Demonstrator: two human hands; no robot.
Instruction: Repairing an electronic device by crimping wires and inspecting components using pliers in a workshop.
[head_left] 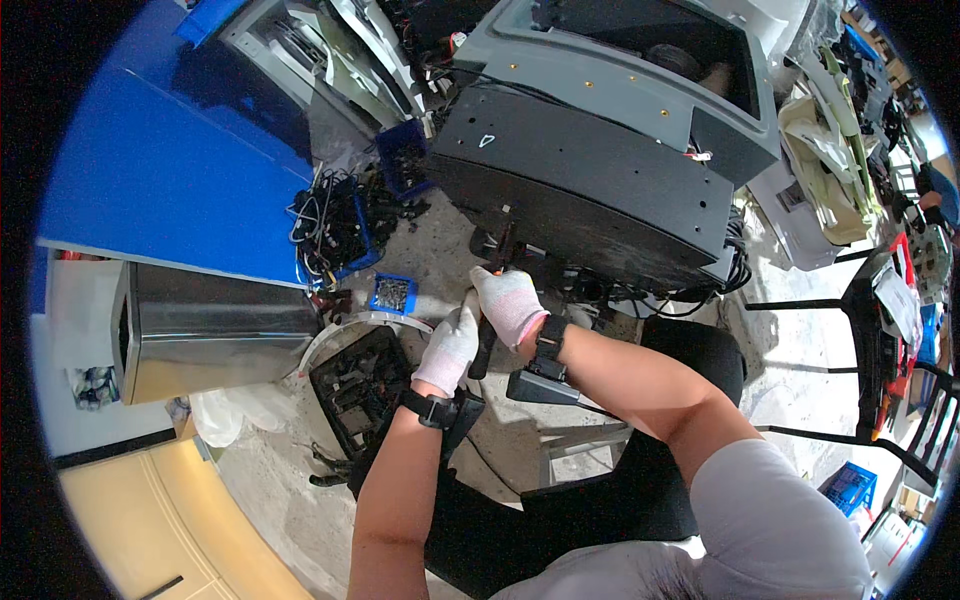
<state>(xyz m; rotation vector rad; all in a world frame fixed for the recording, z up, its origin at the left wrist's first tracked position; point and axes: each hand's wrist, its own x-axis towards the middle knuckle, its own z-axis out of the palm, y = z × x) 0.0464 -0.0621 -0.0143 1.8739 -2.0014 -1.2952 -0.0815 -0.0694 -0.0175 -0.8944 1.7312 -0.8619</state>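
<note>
A small blue tray (391, 311) has lots of tiny metal bits in it. A blue bin (363, 258) is full of messy wires (325, 222). A black tub (327, 418) near the left hand (450, 345) holds dark parts. The right hand (510, 302) has its grip closed around a dark tool (484, 350), just below a big black box (590, 175) that blocks the way ahead. I cannot tell if the left grip is closed.

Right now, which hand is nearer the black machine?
Right. The right hand is close in front of the black machine; the left hand is farther back, lower in the picture.
</note>
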